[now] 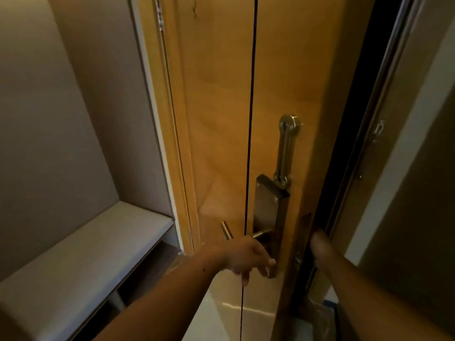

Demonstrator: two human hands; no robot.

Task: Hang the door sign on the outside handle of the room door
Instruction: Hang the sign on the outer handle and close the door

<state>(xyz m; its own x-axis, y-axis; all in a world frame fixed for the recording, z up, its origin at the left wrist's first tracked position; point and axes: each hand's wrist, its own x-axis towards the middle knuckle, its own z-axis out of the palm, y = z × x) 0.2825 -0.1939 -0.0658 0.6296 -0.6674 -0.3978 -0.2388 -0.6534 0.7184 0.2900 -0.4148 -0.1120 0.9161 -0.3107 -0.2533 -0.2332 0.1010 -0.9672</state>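
The wooden room door (221, 119) stands slightly ajar, with a dark gap along its right edge. On its inner face are a metal lock plate (267, 205) and a lever handle (227, 230). My left hand (246, 259) rests just below the lever, fingers loosely spread and pointing down, thumb touching the plate's lower end. My right hand (320, 244), blurred, reaches around the door's edge into the gap, and its fingers are hidden behind the door. A dark reddish shape (306, 225) at the door edge above that hand may be the door sign. The outside handle is hidden.
A metal swing-bar guard (286, 148) hangs on the door above the lock plate. The door frame (384, 119) runs down the right side, with a small catch on it. To the left, a grey shelf (86, 254) juts from the wall beside the door's hinge side.
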